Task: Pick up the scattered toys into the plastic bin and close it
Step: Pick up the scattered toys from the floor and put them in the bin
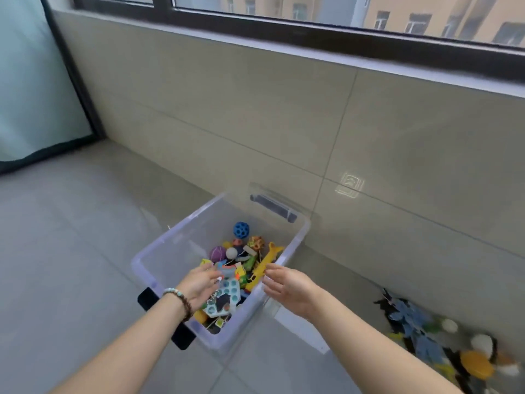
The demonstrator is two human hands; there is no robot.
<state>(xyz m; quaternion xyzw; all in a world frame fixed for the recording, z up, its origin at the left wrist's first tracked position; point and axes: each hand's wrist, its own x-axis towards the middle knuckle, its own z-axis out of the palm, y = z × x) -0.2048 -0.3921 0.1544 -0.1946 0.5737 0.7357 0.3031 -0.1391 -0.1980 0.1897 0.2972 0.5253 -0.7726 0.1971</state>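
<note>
Clear plastic bin (176, 230) standing open on grey tiled floor (71, 251), many small toys lying inside. Bare left hand (199, 285) and bare right hand (287, 288) hovering over bin, fingers apart, gripping nothing.

Risks: blurred pile of dark, blue and yellow toys (443, 342) lying on floor at right, well apart from bin. Closing now is leaving it out. Transparent lid (349, 184) leaning at wall, hard to see, maybe slipping.

Counting: one bin, one lid, two hands, one pile. Pieces not countable.
</note>
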